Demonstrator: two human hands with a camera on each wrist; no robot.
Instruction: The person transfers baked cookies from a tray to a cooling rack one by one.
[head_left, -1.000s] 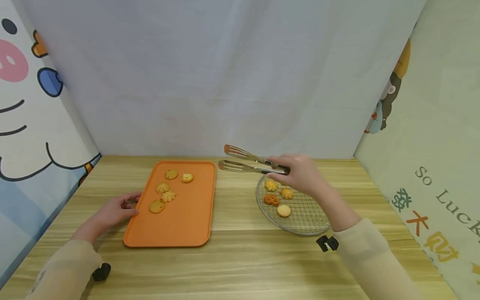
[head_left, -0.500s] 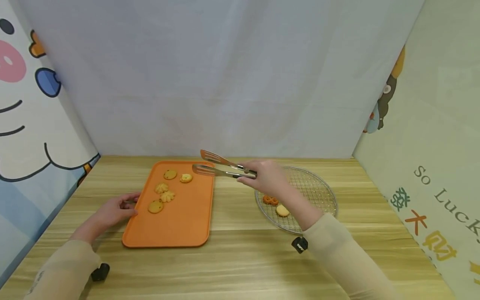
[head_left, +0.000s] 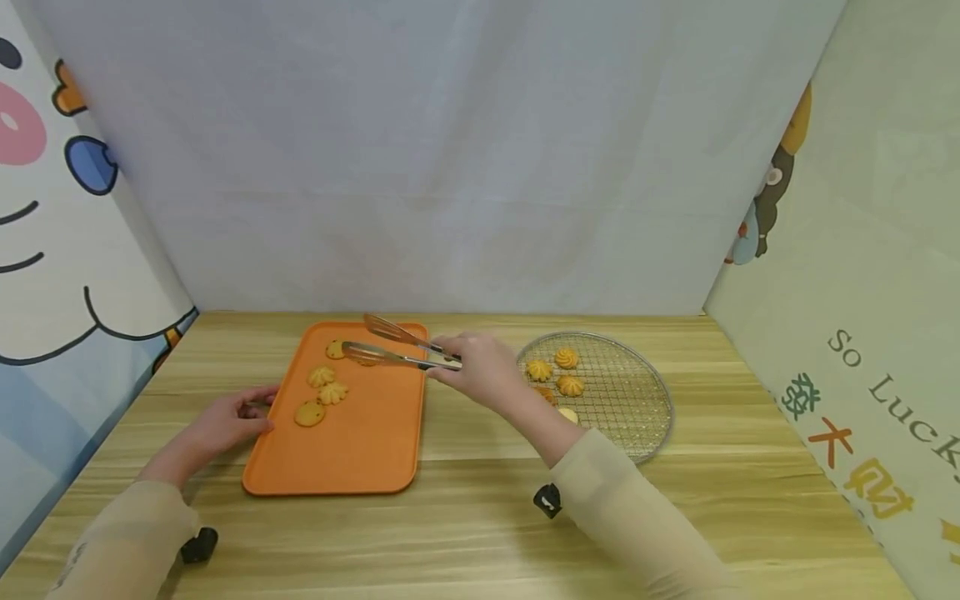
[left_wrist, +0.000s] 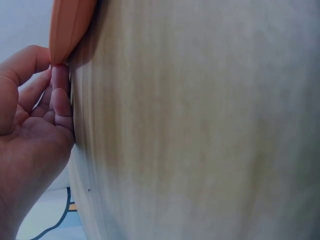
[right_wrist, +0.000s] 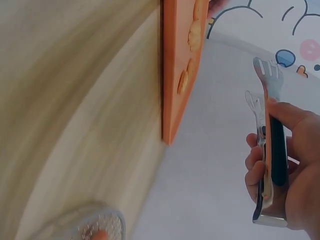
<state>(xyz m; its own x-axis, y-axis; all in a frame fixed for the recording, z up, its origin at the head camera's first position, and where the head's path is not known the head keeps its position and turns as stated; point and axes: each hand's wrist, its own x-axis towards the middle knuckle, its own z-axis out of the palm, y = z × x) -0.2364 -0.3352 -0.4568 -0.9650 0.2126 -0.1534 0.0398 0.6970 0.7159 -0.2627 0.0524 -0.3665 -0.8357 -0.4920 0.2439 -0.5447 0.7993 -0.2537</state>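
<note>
- Right grip [head_left: 480, 371] grasps the metal tongs [head_left: 405, 361] round their handles; the tips stand apart, with nothing seen between them.
- Left grip [head_left: 231, 419] holds the left rim of the orange tray [head_left: 352, 458], which lies flat on the wooden surface [head_left: 465, 533]. If that hold slackened while the tongs pushed, the tray might skid and its load shift.
- Tips overlap the speckled cookie [head_left: 334, 350] in the head view, over the tray's far part; whether they touch it cannot be told. Coming down aslant, they could chip or pin it.
- Squeezing too hard would be the likeliest cause of breakage, as cookies look crumbly; squeezing too lightly could let one slip.
- Two flower-shaped cookies [head_left: 332, 392] lie close together on the tray, so a low sweep for one would probably nudge its neighbour.
- Right forearm [head_left: 547, 429] crosses the left side of the wire rack [head_left: 630, 408] in that view, partly hiding the pale round cookie [head_left: 567, 415]. Dipping, it might brush that cookie unseen.
</note>
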